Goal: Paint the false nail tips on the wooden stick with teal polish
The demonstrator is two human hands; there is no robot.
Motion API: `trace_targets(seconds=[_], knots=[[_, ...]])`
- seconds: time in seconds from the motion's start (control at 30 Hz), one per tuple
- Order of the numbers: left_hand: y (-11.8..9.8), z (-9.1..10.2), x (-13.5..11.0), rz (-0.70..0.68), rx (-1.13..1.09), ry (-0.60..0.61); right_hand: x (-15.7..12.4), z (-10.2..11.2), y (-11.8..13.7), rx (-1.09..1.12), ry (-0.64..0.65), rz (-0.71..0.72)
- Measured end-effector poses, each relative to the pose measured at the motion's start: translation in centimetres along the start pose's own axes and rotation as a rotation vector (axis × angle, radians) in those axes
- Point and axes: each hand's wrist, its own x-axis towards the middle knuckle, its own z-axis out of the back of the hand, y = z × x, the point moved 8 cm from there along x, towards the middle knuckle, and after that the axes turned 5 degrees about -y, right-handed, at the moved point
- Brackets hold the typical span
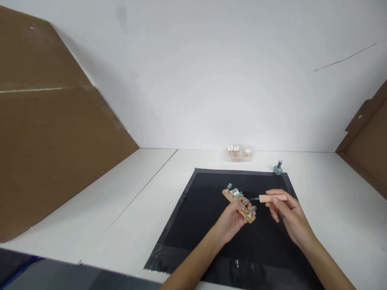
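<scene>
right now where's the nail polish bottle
In the head view, the teal bottle stands at the far right corner of the black mat, right of the clear box and beyond the right hand holding the brush.

A makeshift nail-painting booth: a white desk (121, 209) against a plain white wall (211, 80), brown cardboard panels (45, 141) screening both sides, a black mat (196, 225) on the desk, a polish bottle (278, 168), a clear box of nail tips (240, 153), and a wooden strip (231, 196) of painted practice nails.
</scene>
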Motion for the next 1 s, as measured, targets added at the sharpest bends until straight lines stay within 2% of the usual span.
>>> trace_targets(seconds=[0.2, 0.33, 0.53, 0.7, 1.0], knots=[[0.0, -0.2, 0.1, 0.005, 0.044, 0.048, 0.1, 0.4, -0.2, 0.028, -0.038, 0.024], [0.3, -0.2, 0.1, 0.013, 0.077, 0.085, 0.2, 0.5, -0.1, -0.05, -0.044, 0.067], [0.7, -0.6, 0.0, 0.02, 0.119, 0.13, 0.0, -0.2, 0.7, -0.238, 0.051, 0.121], [0.8, -1.0, -0.1, 0.028, 0.13, 0.149, -0.1, -1.2, 0.9, -0.294, 0.144, 0.09], [1.0, -1.3, -0.3, 0.033, 0.142, 0.198, 0.1, -0.7, 0.8, -0.324, 0.092, 0.136]])
